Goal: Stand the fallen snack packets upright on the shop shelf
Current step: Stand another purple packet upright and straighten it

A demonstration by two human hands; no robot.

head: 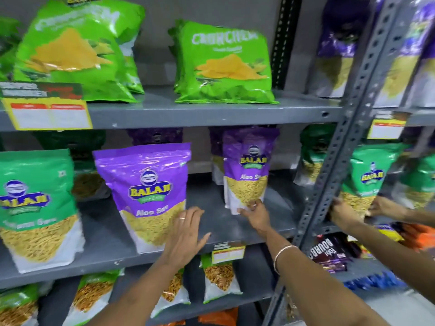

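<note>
- While you face the grey middle shelf (235, 222), your right hand (255, 214) reaches to the bottom edge of a purple Aloo Sev packet (247, 168), its fingers (256, 203) pinched on the lower corner; this low grip probably lets you seat the base flat so the packet stays standing.
- That packet stands upright near the shelf's right end, with another purple packet just behind it.
- Your left hand (186, 231) hovers with fingers spread wide and holding nothing, palm beside the lower right of a larger purple packet (146, 191), likely steadying it, though I cannot tell whether it touches.
- That larger packet leans slightly to the left, at the front of the shelf, next to a green packet (35, 205) on the far left.
- Beyond the slotted metal upright (348, 128), another person's hands (346, 212) grip a green packet (367, 182) on the neighbouring shelf; the blur there hides how it sits.
- On the top shelf, green crisp bags (226, 64) lean back against the wall.
</note>
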